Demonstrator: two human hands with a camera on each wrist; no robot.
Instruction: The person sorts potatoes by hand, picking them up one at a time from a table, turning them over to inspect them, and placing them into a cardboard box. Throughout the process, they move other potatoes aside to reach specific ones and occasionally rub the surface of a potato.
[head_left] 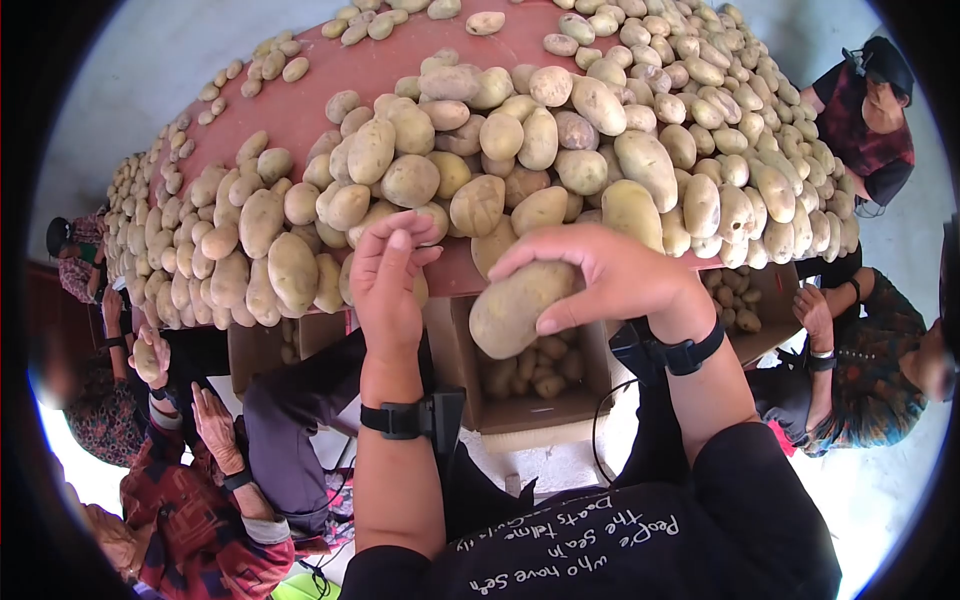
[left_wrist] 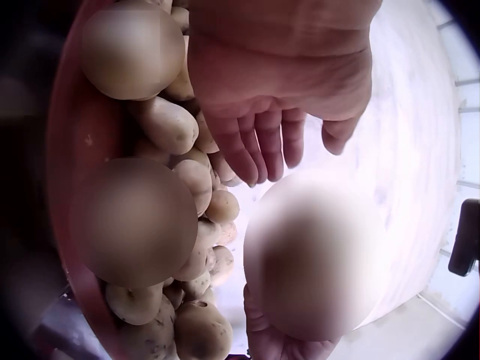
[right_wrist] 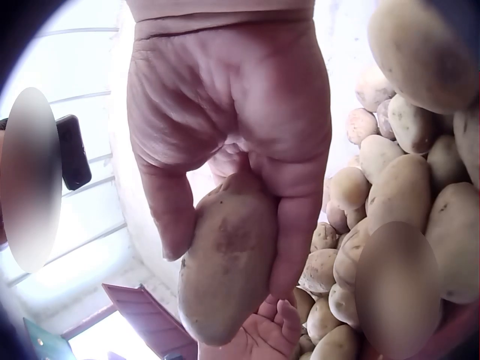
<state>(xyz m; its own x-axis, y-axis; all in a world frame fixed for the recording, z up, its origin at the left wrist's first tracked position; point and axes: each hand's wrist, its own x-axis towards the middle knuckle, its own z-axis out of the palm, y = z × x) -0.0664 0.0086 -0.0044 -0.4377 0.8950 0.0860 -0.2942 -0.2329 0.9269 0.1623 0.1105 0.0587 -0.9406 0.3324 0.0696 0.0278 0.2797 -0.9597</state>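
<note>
A large oval potato (head_left: 521, 309) is gripped in my right hand (head_left: 610, 275), thumb on its near side and fingers over the top. The right wrist view shows the same potato (right_wrist: 229, 259) between thumb and fingers, with a darker patch on its skin. My left hand (head_left: 390, 275) is raised at the table's front edge, to the left of the potato, holding nothing. In the left wrist view the fingers of that left hand (left_wrist: 277, 97) extend loosely downward. Piled potatoes (head_left: 410, 180) lie just beyond both hands.
The red table (head_left: 270, 110) carries many potatoes along its edges. Below its front edge, a cardboard box (head_left: 530, 412) with potatoes stands between my knees; another box (head_left: 765, 335) is at the right. Other people sit close on both sides, one sleeve (head_left: 200, 500) near at left.
</note>
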